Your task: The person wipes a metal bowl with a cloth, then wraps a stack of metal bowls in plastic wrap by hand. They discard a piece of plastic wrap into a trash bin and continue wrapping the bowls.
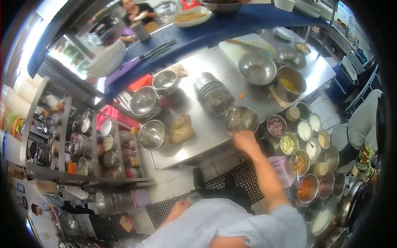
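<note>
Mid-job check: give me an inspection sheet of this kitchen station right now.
Surface: steel table, shiny, with small scraps.
Job's things: small steel bowl at the table's near edge.
Clutter: stacked bowls, crumpled brown bag, cutting board, pot with yellow contents.
Hands: right hand grips the small steel bowl's rim; left hand low by the body, grip unclear.
Cables: nothing seen.
Surroundings: ingredient containers on the right, pot shelves on the left, another person behind the blue counter.
</note>
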Motion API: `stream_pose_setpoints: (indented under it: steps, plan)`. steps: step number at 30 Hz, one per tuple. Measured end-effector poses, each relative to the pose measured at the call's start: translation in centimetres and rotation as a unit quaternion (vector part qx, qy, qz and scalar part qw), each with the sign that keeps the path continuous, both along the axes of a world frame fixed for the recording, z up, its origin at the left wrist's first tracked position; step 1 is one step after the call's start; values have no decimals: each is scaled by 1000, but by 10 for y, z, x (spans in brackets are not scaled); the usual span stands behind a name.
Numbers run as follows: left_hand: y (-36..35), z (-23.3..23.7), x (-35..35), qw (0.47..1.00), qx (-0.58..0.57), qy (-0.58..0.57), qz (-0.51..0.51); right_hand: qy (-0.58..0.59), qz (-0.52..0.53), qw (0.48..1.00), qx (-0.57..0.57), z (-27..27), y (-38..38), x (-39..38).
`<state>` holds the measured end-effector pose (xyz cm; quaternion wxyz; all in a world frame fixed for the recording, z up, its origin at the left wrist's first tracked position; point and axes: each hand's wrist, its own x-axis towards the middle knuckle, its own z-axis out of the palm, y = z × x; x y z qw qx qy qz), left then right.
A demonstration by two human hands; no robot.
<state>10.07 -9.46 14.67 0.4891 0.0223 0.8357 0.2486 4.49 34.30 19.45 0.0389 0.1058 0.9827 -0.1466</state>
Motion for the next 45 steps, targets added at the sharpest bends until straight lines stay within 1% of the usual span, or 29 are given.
stream_pose_setpoints:
  steps: [2,3,5,6,7,8,9,10,11,12,13,15,16,17,20,22,23,24,26,27,29,31,33,36,37,40,41,44,45]
  plan:
    - [-15,-23,-2,992,22,21,121,-68,0,997,24,-11,21,-21]
    - [-22,-26,-2,996,31,12,81,-64,-24,997,34,3,20,-28]
    - [-38,-34,1,999,49,-8,-1,100,-47,994,8,9,12,-49]
    - [-52,-51,8,999,30,-3,10,178,-58,982,-7,8,8,-59]
    - [-70,-79,19,1000,11,0,22,168,-47,984,-30,-7,8,-79]
    - [-81,-93,27,999,-10,4,35,103,-57,993,-13,-17,12,-103]
    - [-77,-85,31,998,-39,40,41,40,-64,997,5,-24,19,-132]
    - [-60,-55,32,993,-69,77,53,-22,-65,997,23,-25,21,-159]
    - [-50,-37,32,986,-102,113,70,94,-24,994,56,-17,17,-178]
    - [-51,-33,34,980,-102,135,109,209,22,974,80,0,11,-192]
    - [-55,-31,38,972,-104,155,146,321,63,940,98,22,3,-198]
    - [-64,-39,44,956,-68,181,223,265,103,943,175,98,-24,-195]
    - [-75,-46,47,947,-32,183,261,255,112,941,194,99,-27,-197]
    - [-84,-56,48,938,6,185,293,243,110,943,197,79,-22,-205]
    - [-107,-83,42,906,121,86,397,210,38,962,171,-18,11,-222]
    - [-121,-93,22,917,160,59,361,135,-45,969,200,-48,24,-214]
    - [-126,-96,22,921,175,38,347,-67,-26,968,242,-25,17,-210]
    - [-125,-89,12,935,136,36,325,-259,25,928,266,1,8,-204]
    - [-114,-63,-15,954,61,50,290,-196,-12,943,267,-14,14,-201]
    - [-117,-66,-21,962,35,61,263,-162,-25,950,267,-29,15,-206]
    - [-117,-71,-27,967,18,101,233,-22,-17,963,270,-119,57,-243]
    - [-117,-77,-26,968,19,124,217,81,-10,974,213,-98,44,-255]
    - [-111,-76,-14,967,41,124,218,130,6,976,176,-80,34,-264]
    - [-89,-42,6,996,20,45,67,148,32,977,151,-63,25,-271]
    - [-99,-67,25,996,54,45,50,145,38,978,148,-60,26,-272]
    - [-98,-62,34,977,100,-17,185,121,45,980,152,-52,31,-278]
    - [-102,-66,24,991,47,11,127,109,45,981,156,-49,31,-282]
    - [-122,-94,0,976,-25,43,211,60,36,984,162,-38,33,-283]
    - [-126,-89,-10,944,40,41,324,36,28,985,166,-32,34,-279]
